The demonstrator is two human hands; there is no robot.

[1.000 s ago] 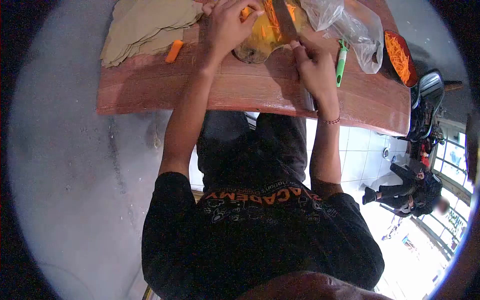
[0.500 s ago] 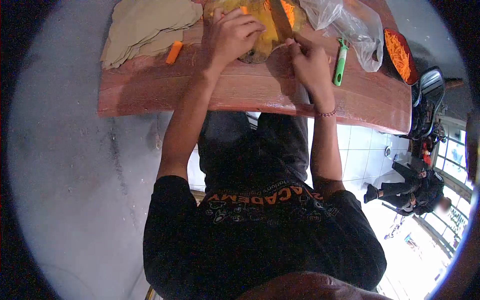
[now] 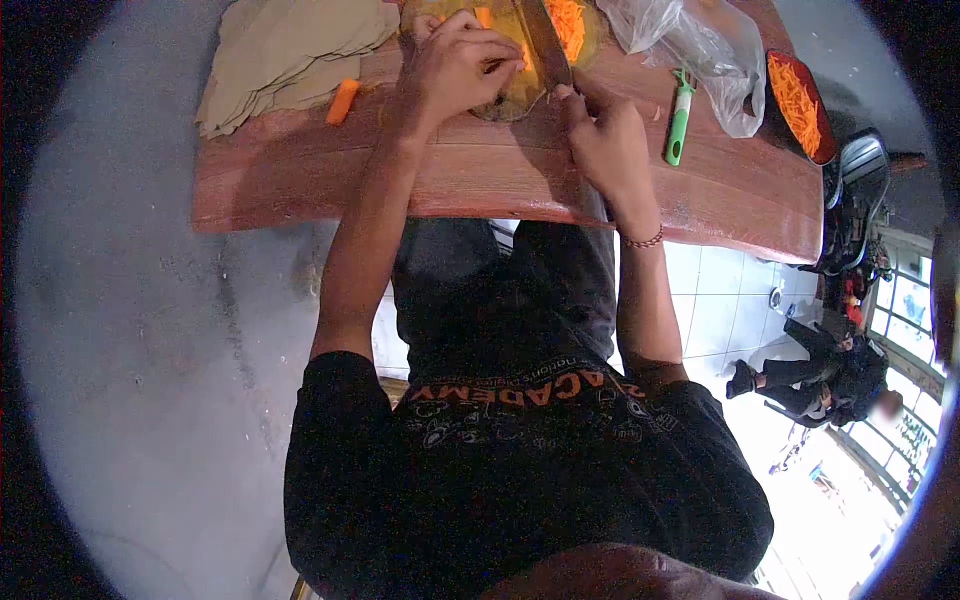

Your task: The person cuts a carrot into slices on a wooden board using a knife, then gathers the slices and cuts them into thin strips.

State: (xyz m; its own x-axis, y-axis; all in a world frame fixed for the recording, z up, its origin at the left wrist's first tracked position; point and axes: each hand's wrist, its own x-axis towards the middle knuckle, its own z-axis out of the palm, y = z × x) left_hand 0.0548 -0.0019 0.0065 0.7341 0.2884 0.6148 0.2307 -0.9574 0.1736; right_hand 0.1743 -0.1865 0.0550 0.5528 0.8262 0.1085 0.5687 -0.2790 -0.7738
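My right hand is closed around the handle of a knife, whose dark blade lies over a round, yellow-stained cutting board. To the blade's left, my left hand is bent over the board with its fingers closed. A bit of orange carrot shows at its fingertips; the rest of what it grips is hidden. Another carrot piece lies behind its knuckles. Right of the blade sits a heap of shredded carrot.
Brown sheets and a carrot chunk lie left on the wooden table. On the right are a green-handled peeler, a clear plastic bag and a tray of shredded carrot. Another person sits far right.
The knife and my right hand have shifted slightly left, toward my left hand. My left hand has moved slightly left, its fingers still closed.
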